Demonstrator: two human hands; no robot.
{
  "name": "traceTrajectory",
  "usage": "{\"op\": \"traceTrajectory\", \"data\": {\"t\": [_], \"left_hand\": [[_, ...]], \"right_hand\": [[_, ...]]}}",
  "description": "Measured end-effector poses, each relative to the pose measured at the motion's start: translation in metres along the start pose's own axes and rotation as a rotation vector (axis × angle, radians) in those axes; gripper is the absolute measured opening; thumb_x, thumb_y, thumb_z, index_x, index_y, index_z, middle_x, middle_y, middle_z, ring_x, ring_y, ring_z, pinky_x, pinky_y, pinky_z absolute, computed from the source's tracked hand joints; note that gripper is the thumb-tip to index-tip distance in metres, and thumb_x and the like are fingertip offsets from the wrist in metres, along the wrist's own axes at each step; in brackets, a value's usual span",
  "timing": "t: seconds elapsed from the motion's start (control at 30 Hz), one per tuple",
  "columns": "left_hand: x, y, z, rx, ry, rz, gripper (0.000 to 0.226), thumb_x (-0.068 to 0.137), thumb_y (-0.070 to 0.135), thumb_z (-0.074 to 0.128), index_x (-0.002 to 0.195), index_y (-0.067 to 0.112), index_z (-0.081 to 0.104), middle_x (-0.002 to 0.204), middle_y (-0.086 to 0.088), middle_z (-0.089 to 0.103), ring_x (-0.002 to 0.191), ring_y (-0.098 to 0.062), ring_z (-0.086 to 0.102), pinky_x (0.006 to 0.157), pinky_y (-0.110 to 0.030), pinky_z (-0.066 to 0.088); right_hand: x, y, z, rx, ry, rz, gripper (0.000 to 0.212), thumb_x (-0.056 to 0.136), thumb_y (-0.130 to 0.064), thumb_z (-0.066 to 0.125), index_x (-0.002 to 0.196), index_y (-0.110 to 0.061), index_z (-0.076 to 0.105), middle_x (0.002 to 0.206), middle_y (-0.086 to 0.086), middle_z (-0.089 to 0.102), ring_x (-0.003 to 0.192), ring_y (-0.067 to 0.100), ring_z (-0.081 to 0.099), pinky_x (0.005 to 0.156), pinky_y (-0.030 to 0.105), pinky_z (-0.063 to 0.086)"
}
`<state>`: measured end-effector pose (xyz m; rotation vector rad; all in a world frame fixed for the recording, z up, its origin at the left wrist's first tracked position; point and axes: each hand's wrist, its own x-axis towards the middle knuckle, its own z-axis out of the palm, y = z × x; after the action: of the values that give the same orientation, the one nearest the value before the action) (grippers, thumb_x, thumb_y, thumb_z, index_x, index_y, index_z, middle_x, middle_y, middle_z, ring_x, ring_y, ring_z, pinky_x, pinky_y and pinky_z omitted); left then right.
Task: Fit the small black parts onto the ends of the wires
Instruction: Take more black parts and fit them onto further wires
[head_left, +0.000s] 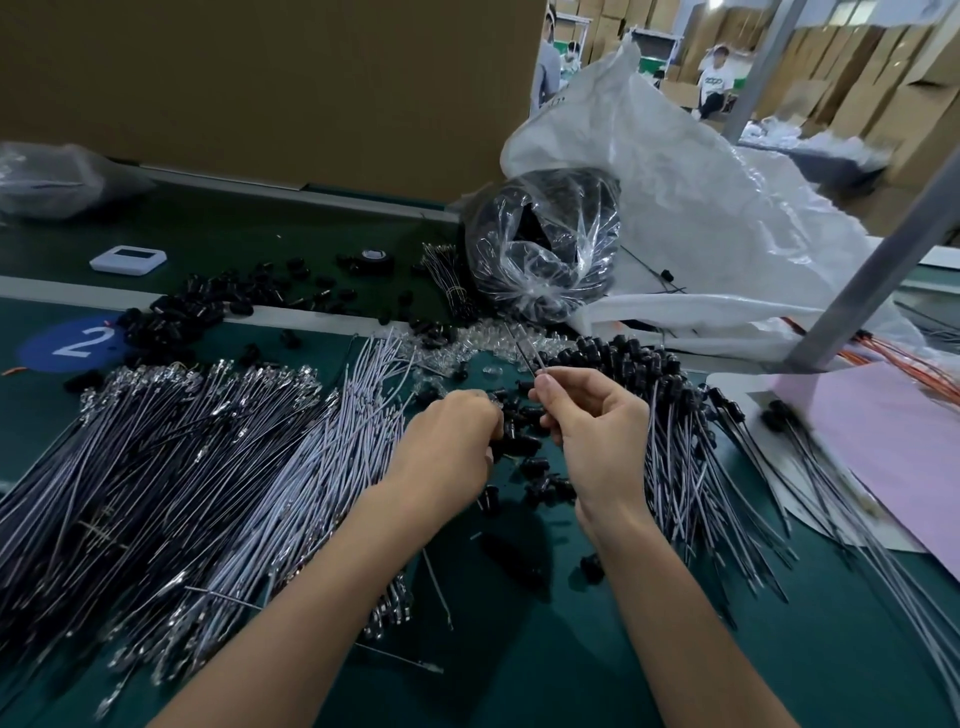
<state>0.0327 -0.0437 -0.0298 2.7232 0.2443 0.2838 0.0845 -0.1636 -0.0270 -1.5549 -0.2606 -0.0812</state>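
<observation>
My right hand (592, 431) pinches a thin wire (522, 348) between thumb and forefinger; the wire slants up and to the left from the fingertips. My left hand (449, 447) is curled over the loose small black parts (524, 447) lying between the hands; what its fingertips hold is hidden. A big pile of grey wires (182, 467) with bare metal ends spreads to the left. To the right lies a bunch of wires with black parts on their ends (649, 374).
A clear bag of black parts (545, 249) stands behind, beside a large white sack (701, 208). More black parts (208, 306) are scattered at the back left, near a white device (127, 258). Pink paper (883, 441) and a metal post (872, 270) are at right.
</observation>
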Motion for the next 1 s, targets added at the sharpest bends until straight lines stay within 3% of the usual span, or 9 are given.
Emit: {"op": "traceTrajectory", "data": {"t": [0.17,0.3,0.43,0.53,0.63,0.77,1.0], "left_hand": [[-0.001,-0.001,0.004,-0.036,-0.045,0.104,0.019,0.084,0.003,0.064,0.101,0.01,0.063,0.108,-0.003,0.06,0.098,-0.026,0.06,0.084,-0.042,0.05],[0.002,-0.005,0.01,-0.019,-0.054,0.179,0.031,0.085,0.014,0.067,0.116,0.013,0.066,0.111,-0.002,0.062,0.1,-0.025,0.061,0.086,-0.04,0.052],[0.004,-0.011,0.01,-0.403,0.073,0.053,0.027,0.08,0.009,0.075,0.105,0.017,0.076,0.096,0.004,0.07,0.084,-0.013,0.066,0.082,-0.023,0.054],[0.006,-0.025,0.001,-0.873,0.162,-0.138,0.026,0.085,0.003,0.072,0.097,0.025,0.078,0.095,-0.005,0.076,0.079,-0.02,0.072,0.076,-0.031,0.06],[0.004,-0.037,-0.005,-1.218,0.177,-0.272,0.028,0.09,-0.002,0.064,0.097,0.022,0.076,0.091,-0.007,0.077,0.082,-0.017,0.075,0.075,-0.025,0.06],[0.004,-0.039,-0.005,-1.354,0.253,-0.28,0.024,0.09,-0.006,0.062,0.099,0.012,0.074,0.08,0.004,0.077,0.079,-0.015,0.074,0.074,-0.024,0.06],[0.003,-0.034,-0.005,-1.358,0.296,-0.231,0.02,0.087,-0.005,0.065,0.095,0.011,0.074,0.083,0.0,0.077,0.081,-0.015,0.074,0.071,-0.02,0.058]], "right_hand": [[0.003,0.003,-0.002,-0.078,0.009,-0.047,0.017,0.087,-0.008,0.071,0.079,-0.024,0.073,0.073,-0.006,0.072,0.069,0.004,0.063,0.068,0.021,0.053],[0.003,0.004,-0.002,-0.103,0.007,-0.069,0.019,0.087,-0.009,0.072,0.078,-0.025,0.073,0.072,-0.007,0.072,0.068,0.003,0.063,0.066,0.018,0.051],[0.004,0.004,-0.003,-0.136,0.024,-0.089,0.015,0.087,-0.01,0.072,0.08,-0.022,0.074,0.072,-0.004,0.071,0.068,0.005,0.061,0.068,0.025,0.054],[0.006,0.004,-0.006,-0.204,0.01,-0.126,0.013,0.088,-0.01,0.071,0.081,-0.022,0.074,0.07,-0.007,0.069,0.063,0.001,0.058,0.064,0.023,0.051],[0.005,0.004,-0.007,-0.305,-0.018,-0.198,0.007,0.088,-0.01,0.07,0.087,-0.016,0.075,0.071,-0.009,0.068,0.059,-0.001,0.055,0.06,0.017,0.046],[0.003,0.003,-0.005,-0.422,-0.017,-0.305,0.008,0.087,-0.008,0.071,0.092,-0.012,0.076,0.083,-0.005,0.071,0.074,0.001,0.064,0.069,0.011,0.049],[0.002,0.003,-0.004,-0.474,-0.033,-0.332,0.01,0.087,-0.006,0.072,0.091,-0.014,0.076,0.084,-0.004,0.07,0.077,0.001,0.064,0.069,0.01,0.048]]}}
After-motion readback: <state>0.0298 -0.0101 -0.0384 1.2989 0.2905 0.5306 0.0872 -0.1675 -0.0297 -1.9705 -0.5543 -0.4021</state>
